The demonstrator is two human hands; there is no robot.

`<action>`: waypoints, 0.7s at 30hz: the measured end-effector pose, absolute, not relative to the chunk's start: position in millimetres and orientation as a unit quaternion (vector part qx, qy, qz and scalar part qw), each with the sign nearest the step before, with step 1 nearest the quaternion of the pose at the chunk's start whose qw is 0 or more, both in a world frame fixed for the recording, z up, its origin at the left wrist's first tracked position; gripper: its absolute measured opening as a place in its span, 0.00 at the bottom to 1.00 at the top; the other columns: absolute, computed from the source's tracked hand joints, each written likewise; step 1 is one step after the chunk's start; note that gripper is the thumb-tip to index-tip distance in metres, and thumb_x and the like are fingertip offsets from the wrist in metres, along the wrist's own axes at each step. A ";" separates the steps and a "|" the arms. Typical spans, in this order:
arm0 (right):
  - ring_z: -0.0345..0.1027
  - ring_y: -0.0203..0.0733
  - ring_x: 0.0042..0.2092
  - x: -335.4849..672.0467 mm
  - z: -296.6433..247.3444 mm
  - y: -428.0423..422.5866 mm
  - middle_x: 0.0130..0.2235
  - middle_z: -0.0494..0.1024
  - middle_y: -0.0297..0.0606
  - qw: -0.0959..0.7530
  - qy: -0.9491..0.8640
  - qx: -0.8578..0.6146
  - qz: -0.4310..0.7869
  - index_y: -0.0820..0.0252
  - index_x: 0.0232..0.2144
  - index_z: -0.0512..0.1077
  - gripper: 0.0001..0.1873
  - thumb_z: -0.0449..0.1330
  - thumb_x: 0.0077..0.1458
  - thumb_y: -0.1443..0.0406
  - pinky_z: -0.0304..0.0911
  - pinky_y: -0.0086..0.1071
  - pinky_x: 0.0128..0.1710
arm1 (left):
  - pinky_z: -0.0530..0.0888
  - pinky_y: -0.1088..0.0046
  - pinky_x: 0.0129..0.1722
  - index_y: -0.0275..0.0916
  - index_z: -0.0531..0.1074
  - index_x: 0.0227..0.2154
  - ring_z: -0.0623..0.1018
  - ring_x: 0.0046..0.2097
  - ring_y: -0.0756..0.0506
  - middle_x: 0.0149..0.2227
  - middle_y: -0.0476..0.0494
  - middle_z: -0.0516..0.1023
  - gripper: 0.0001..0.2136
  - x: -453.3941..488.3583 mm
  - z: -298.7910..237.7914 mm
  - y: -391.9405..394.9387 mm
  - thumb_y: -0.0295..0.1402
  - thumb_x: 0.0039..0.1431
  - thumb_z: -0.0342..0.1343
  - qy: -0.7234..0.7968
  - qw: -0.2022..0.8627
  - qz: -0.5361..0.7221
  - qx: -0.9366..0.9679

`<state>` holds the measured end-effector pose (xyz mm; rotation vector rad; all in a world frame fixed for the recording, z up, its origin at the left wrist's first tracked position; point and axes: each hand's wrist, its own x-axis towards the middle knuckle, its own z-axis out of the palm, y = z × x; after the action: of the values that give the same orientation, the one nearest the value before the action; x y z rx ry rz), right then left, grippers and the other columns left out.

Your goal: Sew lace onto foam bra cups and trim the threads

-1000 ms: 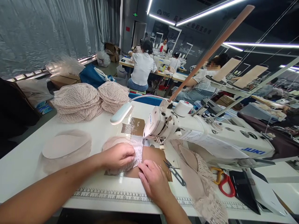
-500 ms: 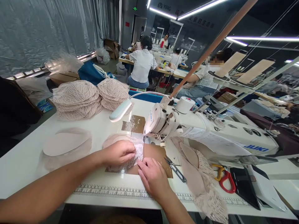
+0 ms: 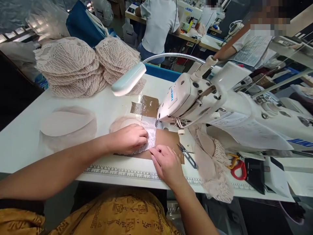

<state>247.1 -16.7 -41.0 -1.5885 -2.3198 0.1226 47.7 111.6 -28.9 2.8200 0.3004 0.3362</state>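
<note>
A beige lace cup piece [image 3: 151, 136] lies at the needle end of a white sewing machine [image 3: 181, 98], its right edge near the presser foot. My left hand [image 3: 133, 137] rests over it with the fingers curled and closed on the lace; the fingertips are partly hidden. My right hand [image 3: 168, 163] lies lower right, its fingers stretched out flat and the fingertips touching the lace's lower corner. Under the fabric is brown taped card [image 3: 168, 142]. To the right of it lie thread snips [image 3: 187, 156].
Stacked lace cups [image 3: 68, 67] stand at the back left, before a blue bag [image 3: 84, 24]. A sheer piece [image 3: 67, 124] lies on the left. Joined lace pieces [image 3: 207, 163] and red-handled scissors [image 3: 239, 169] lie right. A lamp [image 3: 129, 80] overhangs the table. Co-workers sit beyond.
The head view has tilted down and come closer, so the table sits higher in the picture. Both hands stay at the lace, the right fingers slightly closer together.
</note>
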 end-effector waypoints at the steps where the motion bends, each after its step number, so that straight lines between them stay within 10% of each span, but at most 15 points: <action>1: 0.61 0.42 0.37 247.1 -40.7 -16.6 0.36 0.72 0.39 0.163 -0.813 -0.557 0.044 0.58 0.45 0.73 0.13 0.51 0.62 0.67 0.54 0.35 0.36 | 0.66 0.63 0.42 0.38 0.75 0.42 0.72 0.41 0.42 0.43 0.38 0.75 0.12 48.0 -29.5 110.9 0.30 0.65 0.46 0.105 0.132 0.112 0.979; 21: 0.60 0.42 0.36 247.3 -40.3 -16.5 0.36 0.72 0.39 0.159 -0.811 -0.561 0.047 0.59 0.44 0.73 0.13 0.51 0.62 0.68 0.55 0.34 0.35 | 0.61 0.61 0.42 0.42 0.72 0.51 0.67 0.36 0.43 0.35 0.41 0.72 0.15 51.6 -37.3 107.7 0.31 0.66 0.47 0.100 0.049 0.088 0.990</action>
<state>247.3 -16.5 -40.3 -1.6026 -2.3186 0.1343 51.6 107.7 -37.3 3.0167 0.3041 0.2672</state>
